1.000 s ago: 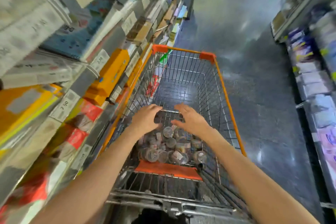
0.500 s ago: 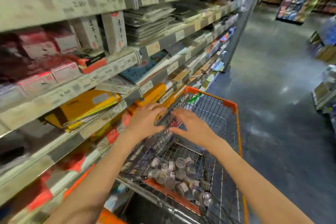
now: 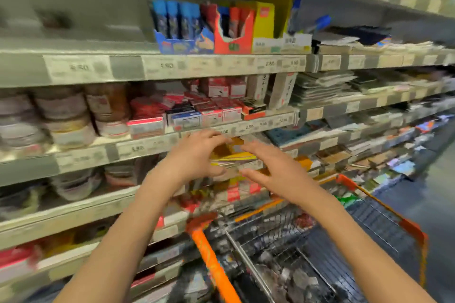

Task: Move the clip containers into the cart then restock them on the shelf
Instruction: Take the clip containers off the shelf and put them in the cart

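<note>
Several small clear clip containers (image 3: 290,275) lie blurred in the bottom of the orange-rimmed wire cart (image 3: 209,258) at the lower right. My left hand (image 3: 197,155) and my right hand (image 3: 268,170) are raised side by side in front of the shelves (image 3: 152,145), above the cart's near corner. Both hands have loosely spread fingers and hold nothing. More round clear containers (image 3: 64,115) are stacked on the middle shelf at the left. The frame is motion-blurred.
The shelf unit fills the left and centre with red and white boxes (image 3: 216,108), blue and red packs (image 3: 197,27) on the upper shelf, and flat stationery (image 3: 325,88) to the right. The dark aisle floor (image 3: 438,204) shows at the far right.
My view has swung up and left from the cart to the shelves. Both hands have risen out of the cart and now hover empty before the shelf.
</note>
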Available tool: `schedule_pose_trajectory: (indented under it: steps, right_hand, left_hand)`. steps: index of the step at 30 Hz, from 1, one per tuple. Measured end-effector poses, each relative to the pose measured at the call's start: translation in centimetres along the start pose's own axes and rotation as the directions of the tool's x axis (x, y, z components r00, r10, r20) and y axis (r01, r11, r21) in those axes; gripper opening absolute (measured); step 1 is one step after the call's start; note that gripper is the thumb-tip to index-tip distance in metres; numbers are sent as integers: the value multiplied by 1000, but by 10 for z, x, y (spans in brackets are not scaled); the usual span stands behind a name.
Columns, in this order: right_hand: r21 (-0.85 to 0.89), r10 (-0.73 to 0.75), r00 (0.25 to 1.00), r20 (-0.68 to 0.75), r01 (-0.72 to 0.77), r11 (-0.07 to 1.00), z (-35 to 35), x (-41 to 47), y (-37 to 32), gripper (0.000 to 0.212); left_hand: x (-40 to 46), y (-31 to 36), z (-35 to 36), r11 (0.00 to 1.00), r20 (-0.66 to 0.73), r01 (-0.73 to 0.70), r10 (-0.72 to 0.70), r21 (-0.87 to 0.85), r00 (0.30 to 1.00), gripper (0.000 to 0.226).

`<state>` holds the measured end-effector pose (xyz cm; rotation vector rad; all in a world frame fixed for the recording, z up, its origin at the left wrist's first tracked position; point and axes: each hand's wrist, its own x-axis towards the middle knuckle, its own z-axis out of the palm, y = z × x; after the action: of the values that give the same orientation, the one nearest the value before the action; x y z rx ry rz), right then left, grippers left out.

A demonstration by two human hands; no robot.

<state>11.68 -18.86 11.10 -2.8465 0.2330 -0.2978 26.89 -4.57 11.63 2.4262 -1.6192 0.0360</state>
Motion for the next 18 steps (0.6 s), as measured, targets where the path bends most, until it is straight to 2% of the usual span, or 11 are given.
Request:
schedule_pose_trajectory:
  steps: [8, 18]
  right_hand:
    - [54, -188, 982, -10, 188, 981, -21, 58, -91, 57]
    - [75, -340, 923, -181, 358, 931, -62, 143, -189, 62]
  left_hand:
    - [-65, -57, -77, 993, -88, 118, -117, 0, 989, 71]
    - [-118, -114, -184, 983, -258, 185, -183, -17, 949, 66]
